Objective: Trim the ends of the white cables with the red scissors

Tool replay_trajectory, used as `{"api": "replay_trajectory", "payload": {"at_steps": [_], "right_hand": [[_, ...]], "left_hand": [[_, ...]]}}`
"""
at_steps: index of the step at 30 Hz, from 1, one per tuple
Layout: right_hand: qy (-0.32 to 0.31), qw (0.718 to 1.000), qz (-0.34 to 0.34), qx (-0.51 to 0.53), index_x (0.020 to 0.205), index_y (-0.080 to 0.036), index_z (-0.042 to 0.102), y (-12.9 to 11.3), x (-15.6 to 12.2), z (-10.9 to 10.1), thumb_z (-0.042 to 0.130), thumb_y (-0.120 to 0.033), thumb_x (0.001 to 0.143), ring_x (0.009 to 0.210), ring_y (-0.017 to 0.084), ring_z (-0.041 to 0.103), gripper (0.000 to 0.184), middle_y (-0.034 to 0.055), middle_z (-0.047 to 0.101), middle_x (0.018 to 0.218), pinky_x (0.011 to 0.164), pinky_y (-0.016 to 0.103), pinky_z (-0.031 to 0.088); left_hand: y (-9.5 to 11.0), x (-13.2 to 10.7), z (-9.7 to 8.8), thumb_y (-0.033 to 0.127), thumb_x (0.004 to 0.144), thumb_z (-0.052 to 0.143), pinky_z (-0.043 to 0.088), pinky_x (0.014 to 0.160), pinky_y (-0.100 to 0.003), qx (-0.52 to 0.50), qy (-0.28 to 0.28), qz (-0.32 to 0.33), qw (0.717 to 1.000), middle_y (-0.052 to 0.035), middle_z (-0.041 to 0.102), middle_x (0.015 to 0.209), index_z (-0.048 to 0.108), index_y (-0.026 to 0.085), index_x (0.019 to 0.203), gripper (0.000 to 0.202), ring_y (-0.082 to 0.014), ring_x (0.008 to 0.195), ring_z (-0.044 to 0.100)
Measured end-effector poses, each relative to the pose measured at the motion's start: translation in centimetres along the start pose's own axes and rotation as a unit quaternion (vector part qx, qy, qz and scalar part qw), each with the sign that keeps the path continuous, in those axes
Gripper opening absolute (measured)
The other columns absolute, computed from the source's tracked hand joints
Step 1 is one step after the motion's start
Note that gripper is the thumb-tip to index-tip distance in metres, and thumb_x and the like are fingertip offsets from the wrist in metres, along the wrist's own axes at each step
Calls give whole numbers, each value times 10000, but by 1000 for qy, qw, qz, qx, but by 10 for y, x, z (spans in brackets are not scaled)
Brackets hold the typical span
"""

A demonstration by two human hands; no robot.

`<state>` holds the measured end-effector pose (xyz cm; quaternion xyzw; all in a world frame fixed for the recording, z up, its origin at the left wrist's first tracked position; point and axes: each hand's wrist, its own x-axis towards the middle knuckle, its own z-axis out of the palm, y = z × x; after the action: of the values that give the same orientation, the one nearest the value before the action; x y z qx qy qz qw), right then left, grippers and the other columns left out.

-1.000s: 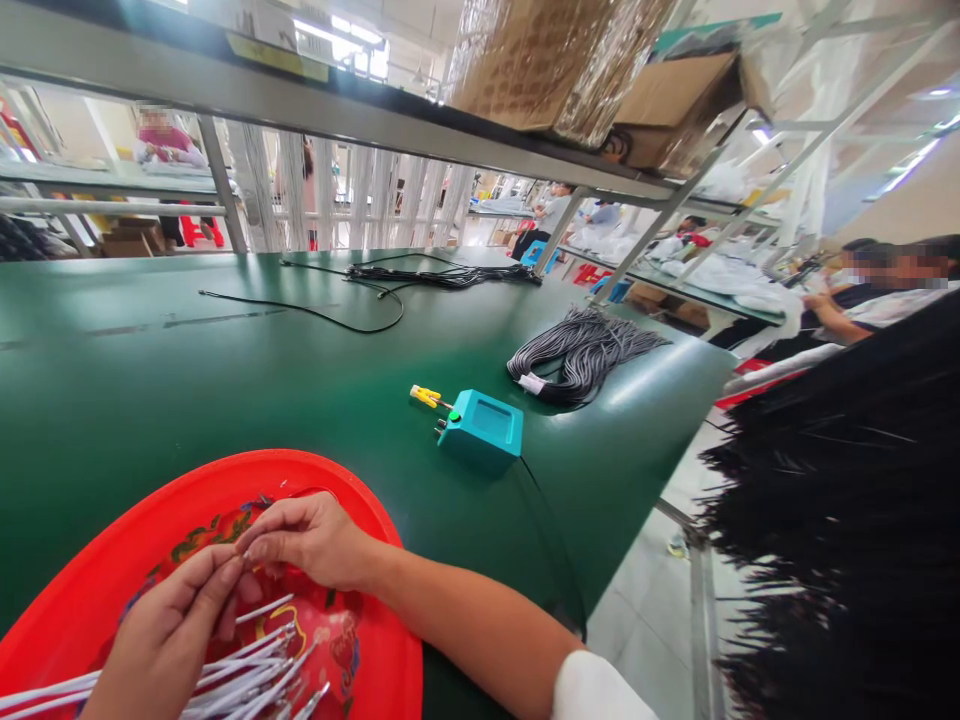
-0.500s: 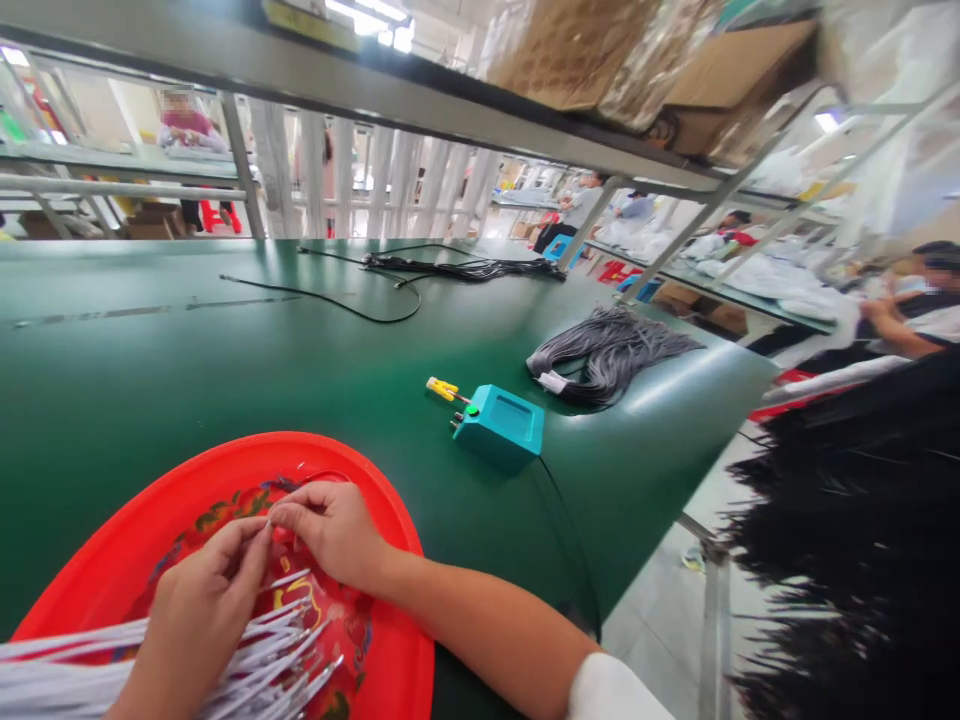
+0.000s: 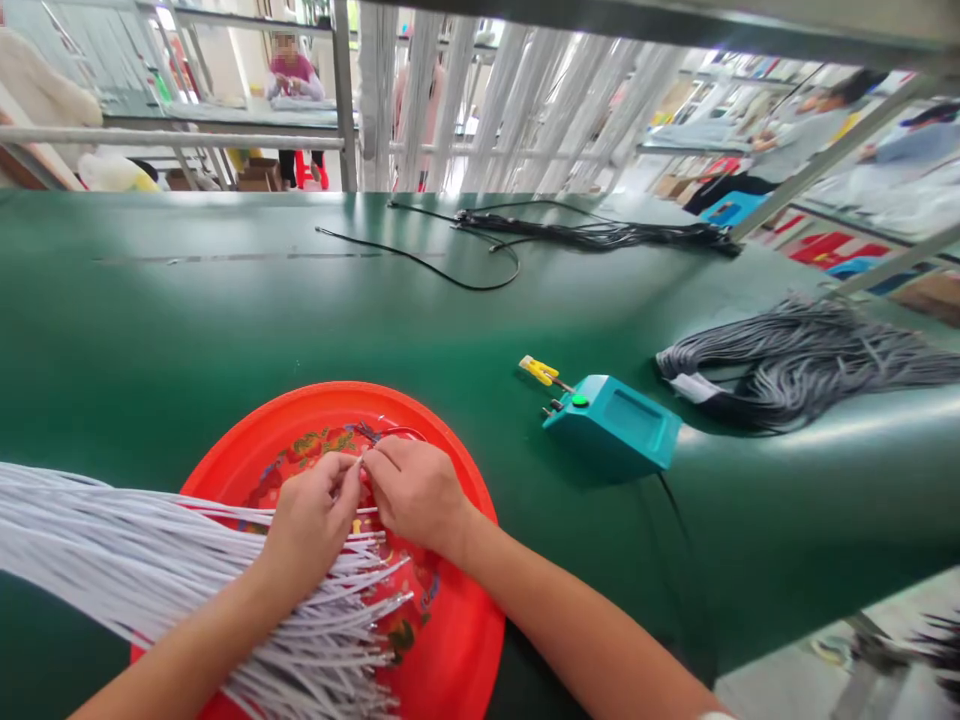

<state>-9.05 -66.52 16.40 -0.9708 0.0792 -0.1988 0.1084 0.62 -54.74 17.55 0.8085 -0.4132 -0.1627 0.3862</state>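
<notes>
Over a red round tray with a printed flower pattern, my two hands meet at the fingertips. My left hand is closed in a pinch around the pale tip of a white cord. Against that same tip, the thumb and fingers of my right hand press together; what they hold is too small to make out. A thick bundle of white cords runs under my left hand and forearm, its metal-tipped ends fanned out on the tray. Small dark pieces lie near the tray's far side, beyond my fingers.
Right of the tray stands a teal device with a green button, a yellow clip and a trailing cable. A bundle of grey cords lies farther right. Black cords stretch along the green table's far edge. People sit beyond.
The view has turned right-to-left and dipped, so tray, hands and device sit farther right in the picture. More of the white bundle shows. Both hands stay pinched together at the fingertips.
</notes>
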Motion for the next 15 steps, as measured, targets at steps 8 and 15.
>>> {"api": "replay_trajectory", "payload": {"at_steps": [8,15], "right_hand": [[-7,960,101,259,712,-172,599,3,-2,7,444,-215,820,642,108,527,194,9,609,689,598,237,391],[77,815,258,514,886,-169,639,4,4,5,440,-379,865,728,122,587,290,25,636,744,724,271,475]], "left_hand": [[-2,5,-4,444,853,442,417,568,-218,-36,40,-48,997,4,641,705,580,168,888,311,-108,555,544],[1,4,-2,425,847,473,428,628,-212,-67,15,-53,996,4,641,742,603,172,855,285,-111,655,565]]}}
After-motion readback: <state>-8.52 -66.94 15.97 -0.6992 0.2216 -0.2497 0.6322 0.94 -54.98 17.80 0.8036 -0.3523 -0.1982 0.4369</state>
